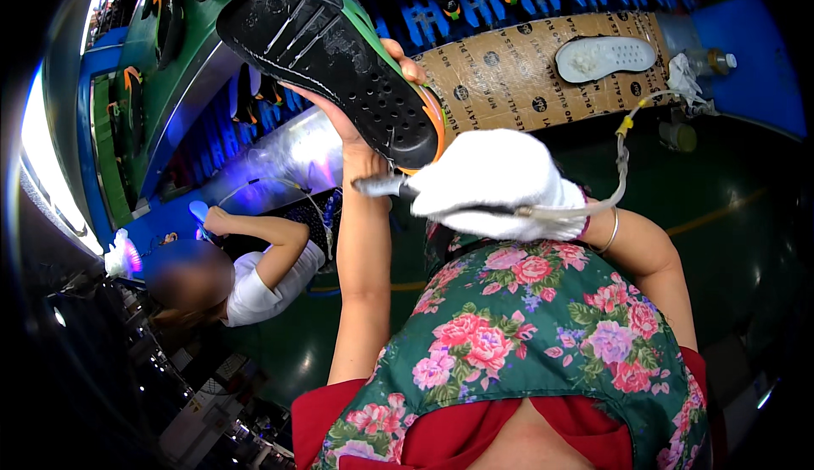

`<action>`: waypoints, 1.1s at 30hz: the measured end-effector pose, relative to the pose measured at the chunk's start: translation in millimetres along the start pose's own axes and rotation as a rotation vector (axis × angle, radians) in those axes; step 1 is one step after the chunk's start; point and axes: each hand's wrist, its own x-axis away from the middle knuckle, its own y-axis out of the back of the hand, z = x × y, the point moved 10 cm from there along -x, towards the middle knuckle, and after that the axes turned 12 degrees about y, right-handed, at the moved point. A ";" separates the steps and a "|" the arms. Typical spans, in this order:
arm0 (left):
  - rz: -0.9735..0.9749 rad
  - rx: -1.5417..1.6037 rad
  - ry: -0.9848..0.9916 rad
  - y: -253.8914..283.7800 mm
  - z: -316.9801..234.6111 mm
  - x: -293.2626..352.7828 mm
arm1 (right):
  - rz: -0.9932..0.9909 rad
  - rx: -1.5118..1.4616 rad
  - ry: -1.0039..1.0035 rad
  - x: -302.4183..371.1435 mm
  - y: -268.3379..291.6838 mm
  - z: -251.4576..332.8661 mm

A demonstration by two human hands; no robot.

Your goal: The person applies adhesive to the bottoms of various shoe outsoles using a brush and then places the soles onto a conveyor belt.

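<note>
My bare left hand (341, 124) is closed around a black shoe (339, 72), fingers showing past its far side. The shoe's perforated underside faces me, with shiny wet-looking streaks on it. Green runs along one side and orange trims the end nearest me. In a white knitted glove, my right hand (500, 177) grips a brush (381, 185) with a dark ferrule and pale bristles. Its bristles lie just below the shoe's orange end; whether they touch it I cannot tell. A clear tube (621, 165) runs back from the gloved hand.
A pale sole (605, 59) lies on a cardboard-covered bench (509, 80). At its right end stands a clear bottle (710, 61) beside a crumpled white cloth (683, 78). Blue racks (483, 4) hold shoes behind. A green conveyor (191, 55) carries shoes at left. A co-worker (275, 279) sits lower left.
</note>
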 end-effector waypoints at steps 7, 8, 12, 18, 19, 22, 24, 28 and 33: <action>0.103 -0.165 0.121 -1.2 -0.7 -6.3 | 0.084 0.275 0.032 7.9 -9.0 -0.8; 0.112 -0.164 0.132 -2.0 -0.3 -6.8 | 0.047 0.152 -0.027 8.2 -4.8 -5.1; 0.123 -0.214 0.171 3.3 -0.8 -4.8 | -0.050 0.050 -0.158 2.1 10.3 -14.8; 0.226 -0.315 0.246 -7.6 1.5 -14.4 | 0.087 0.322 -0.029 11.8 -10.1 -7.9; 0.193 -0.345 0.254 -4.5 2.7 -15.8 | 0.053 0.201 -0.092 12.5 -6.1 -13.9; 0.013 -0.486 0.307 11.4 5.1 -15.7 | -0.026 -0.152 -0.346 17.0 -1.6 -33.0; -0.112 -0.588 0.376 26.5 8.7 -14.1 | -0.088 -0.019 -0.287 16.4 9.6 -28.3; -0.225 -0.727 0.469 40.4 17.5 -14.3 | 0.092 0.299 -0.147 14.4 -0.5 -13.3; -0.302 -0.809 0.517 51.9 18.2 -11.6 | 0.022 -0.115 -0.334 22.1 -1.9 -28.1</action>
